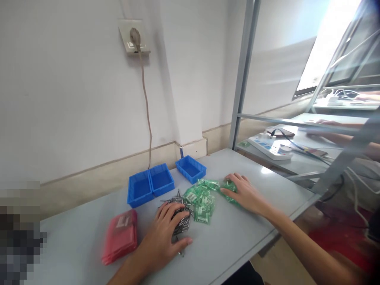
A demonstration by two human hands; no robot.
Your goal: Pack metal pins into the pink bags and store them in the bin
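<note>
My left hand [162,235] reaches over a pile of dark metal screws [182,223], its fingers spread and slightly bent and its thumb apart on the near side. Loose screws lie close to that thumb. My right hand [245,194] rests over small green plastic packets [230,189], fingers stretched forward and thumb apart. More green packets [203,202] lie heaped between my hands, touching the screw pile; pale labels or small parts show through them. A stack of red plastic bags [121,236] with a white label sits left of my left hand.
Two joined blue trays [151,183] and a separate blue tray [190,168] stand at the back of the grey table [237,241]. A metal frame post [244,75] rises at the right. Beyond it are a power strip [270,146] and another person's arm [335,134].
</note>
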